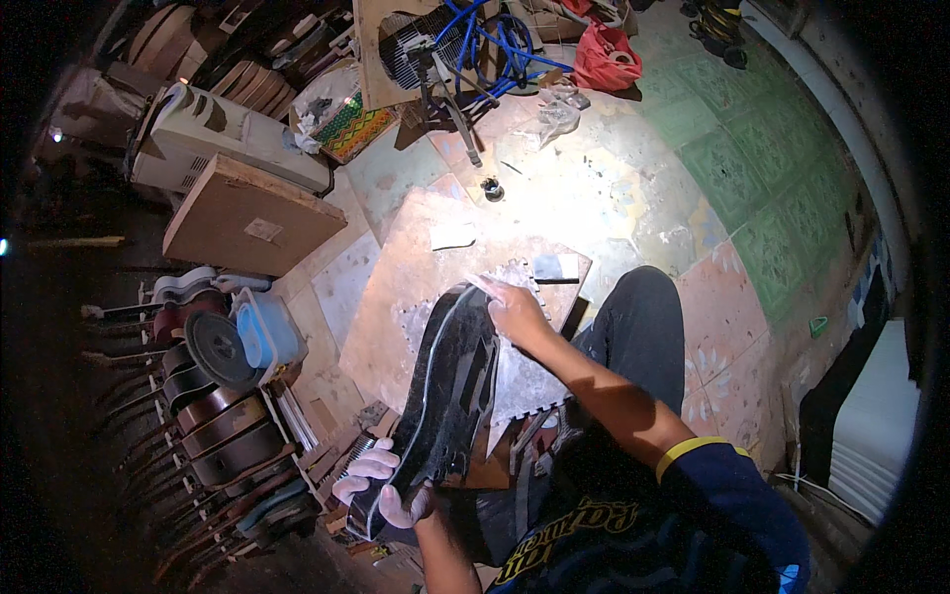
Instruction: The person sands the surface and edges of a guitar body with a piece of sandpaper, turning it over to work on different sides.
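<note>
The black guitar body (437, 381) is held aslant between the hands, above one jigsaw-edged mat (534, 391). Its lower end is clasped by the left hand (406, 507), thumb on the near side and fingers curled around the far side; its upper end is met by the right hand (519, 312), fingers drawn together and reaching forward. Whether anything is pinched there cannot be told.

It is likely to prove stiff, hollow and fairly light for its bulk, with a glossy skin that may slip under dusty fingers and scratch or dent if knocked. It is best gripped by the curved rim at both ends, with the broad faces left unpressed.

Beneath the mat, one wide board (381, 317) is seen. Two small pieces are laid on it beyond the right hand: one pale pad (453, 237) and one dark-and-pale block (555, 268). Farther ahead, one small dark cup (493, 190) and one red plastic bag (604, 67) are seen. To the left of the hands, one blue tub (280, 332), one dark round lid (220, 348) and one row of guitars (230, 450), too overlapped to be counted, are found.
</note>
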The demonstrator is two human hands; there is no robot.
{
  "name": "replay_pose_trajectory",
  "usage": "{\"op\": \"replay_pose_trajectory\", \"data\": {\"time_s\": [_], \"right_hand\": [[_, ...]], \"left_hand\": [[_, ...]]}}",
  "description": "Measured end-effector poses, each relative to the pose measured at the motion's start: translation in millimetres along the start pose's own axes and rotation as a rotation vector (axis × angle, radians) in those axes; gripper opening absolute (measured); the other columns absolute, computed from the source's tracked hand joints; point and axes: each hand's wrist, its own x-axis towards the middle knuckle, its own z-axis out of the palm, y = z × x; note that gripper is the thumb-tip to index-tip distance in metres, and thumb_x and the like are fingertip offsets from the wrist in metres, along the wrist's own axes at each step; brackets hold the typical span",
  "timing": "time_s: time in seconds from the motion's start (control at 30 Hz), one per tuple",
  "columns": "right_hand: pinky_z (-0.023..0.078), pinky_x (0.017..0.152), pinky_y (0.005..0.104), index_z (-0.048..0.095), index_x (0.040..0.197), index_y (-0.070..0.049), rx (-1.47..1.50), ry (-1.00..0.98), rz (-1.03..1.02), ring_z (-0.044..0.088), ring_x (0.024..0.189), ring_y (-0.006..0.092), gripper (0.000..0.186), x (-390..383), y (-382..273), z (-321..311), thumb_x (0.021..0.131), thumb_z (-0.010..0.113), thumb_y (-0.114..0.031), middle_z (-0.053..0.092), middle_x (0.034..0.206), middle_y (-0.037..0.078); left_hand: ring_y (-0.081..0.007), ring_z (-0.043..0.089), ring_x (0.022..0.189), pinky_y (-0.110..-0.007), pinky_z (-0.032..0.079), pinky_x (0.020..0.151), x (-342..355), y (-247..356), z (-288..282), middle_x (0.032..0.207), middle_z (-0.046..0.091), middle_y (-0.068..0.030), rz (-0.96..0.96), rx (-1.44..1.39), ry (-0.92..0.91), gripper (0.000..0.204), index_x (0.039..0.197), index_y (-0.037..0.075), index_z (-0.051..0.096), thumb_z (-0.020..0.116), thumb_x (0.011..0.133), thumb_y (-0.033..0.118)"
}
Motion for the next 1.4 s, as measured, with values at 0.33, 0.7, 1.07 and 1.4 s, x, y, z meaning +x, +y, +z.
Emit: {"op": "replay_pose_trajectory", "data": {"time_s": [0.33, 0.7, 1.07, 1.4], "right_hand": [[0.057, 0.050, 0.0291, 0.061, 0.136, -0.009, -0.385, 0.367, -0.586, 0.063, 0.061, 0.0165, 0.049, -30, -25, 17, 0.088, 0.053, 0.002, 0.063, 0.139, 0.010], [0.059, 0.094, 0.0346, 0.048, 0.151, -0.019, 0.009, -0.282, -0.639, 0.066, 0.119, 0.0297, 0.067, -163, -80, 50, 0.088, 0.049, 0.006, 0.052, 0.151, 0.011], [0.050, 0.108, 0.0361, 0.057, 0.143, -0.008, -0.066, -0.063, -0.679, 0.057, 0.132, 0.0312, 0.060, -131, -64, 37, 0.087, 0.047, 0.010, 0.053, 0.148, 0.020], [0.048, 0.110, 0.0392, 0.062, 0.135, -0.002, -0.273, 0.020, -0.551, 0.056, 0.133, 0.0367, 0.056, -70, -5, 30, 0.082, 0.044, 0.008, 0.055, 0.144, 0.025]], "left_hand": [[-0.0261, 0.053, 0.080, -0.051, 0.048, 0.096, -1, 3, 2, 0.085, 0.046, -0.0098, -0.061, -0.020, -0.016, 0.034, 0.107, 0.009, 0.039, 0.059, 0.079, 0.009], [-0.0254, 0.053, 0.097, -0.048, 0.048, 0.093, -25, -8, 5, 0.101, 0.047, -0.0099, -0.066, 0.041, 0.045, 0.056, 0.116, 0.008, 0.040, 0.074, 0.082, 0.036], [-0.0244, 0.053, 0.122, -0.046, 0.045, 0.106, -122, -66, -94, 0.134, 0.052, -0.0114, -0.948, -0.223, 0.130, 0.088, 0.138, 0.007, 0.045, 0.077, 0.077, 0.061], [-0.0224, 0.053, 0.102, -0.036, 0.046, 0.090, -47, -19, -8, 0.116, 0.050, -0.0098, -0.379, 0.542, -0.090, 0.044, 0.123, 0.004, 0.042, 0.071, 0.093, 0.017]]}}
